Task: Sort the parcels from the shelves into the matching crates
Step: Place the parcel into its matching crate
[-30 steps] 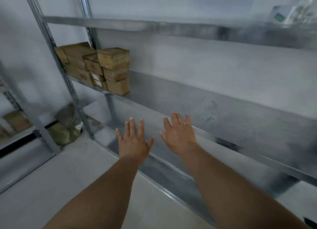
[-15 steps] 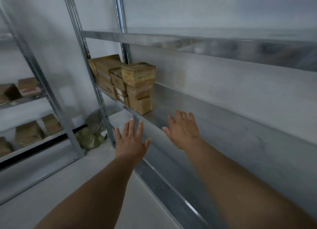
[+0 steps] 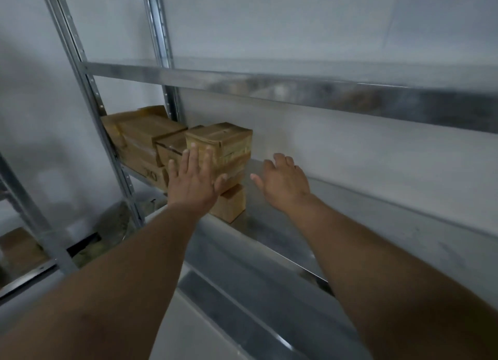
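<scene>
Close to the camera, two bare forearms are seen stretched forward toward a metal rack. Below them, the lower shelf of the rack is seen, grey and shiny.

A bit further on, the left hand is held up flat, with its fingers straight and spread. Nothing is gripped by it. Its fingertips are seen over the front of a small stack of parcels, but whether the cardboard is touched cannot be told. The right hand is held just to the right of the stack, above the middle shelf. Its fingers are relaxed and a little bent, and nothing is held in it. A gap is seen between it and the parcels.

The stack is made of brown cardboard boxes, set one on top of another near the left end of the middle shelf. The top box is the widest one. The bottom box is seen below the left thumb. Just left of the stack, bigger parcels are piled beside the upright post.

Behind everything, a pale wall is seen, and the upper shelf is seen higher up. Far to the left, one more brown box is seen on another rack, blurred, and a greenish bag is seen on the floor.
</scene>
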